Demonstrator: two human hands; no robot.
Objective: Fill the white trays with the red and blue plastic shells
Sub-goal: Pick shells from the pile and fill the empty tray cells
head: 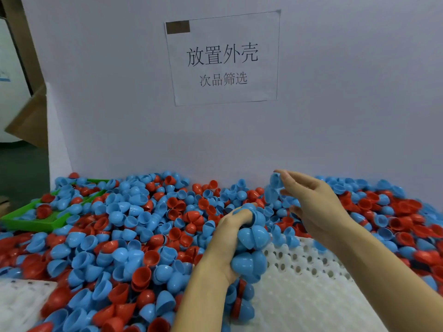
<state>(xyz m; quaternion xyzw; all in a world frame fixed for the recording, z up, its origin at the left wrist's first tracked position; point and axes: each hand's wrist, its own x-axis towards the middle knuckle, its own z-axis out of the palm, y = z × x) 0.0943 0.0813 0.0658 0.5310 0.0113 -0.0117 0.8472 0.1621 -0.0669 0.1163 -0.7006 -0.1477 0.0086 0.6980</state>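
Note:
A deep heap of red and blue plastic shells (134, 226) covers the table. My left hand (227, 238) grips a stack of nested blue shells (251, 250), held over the near edge of a white tray (311, 283) with round holes. Raised above the heap, my right hand (311, 202) pinches a blue shell (275, 182) at its fingertips, with more blue shells behind its fingers. A second white tray (16, 305) lies at the lower left, partly buried under shells.
A green tray (31, 224) sits at the left, half covered with shells. A white board (335, 92) with a paper sign (223, 58) stands upright right behind the heap. Cardboard (31, 121) shows at the far left.

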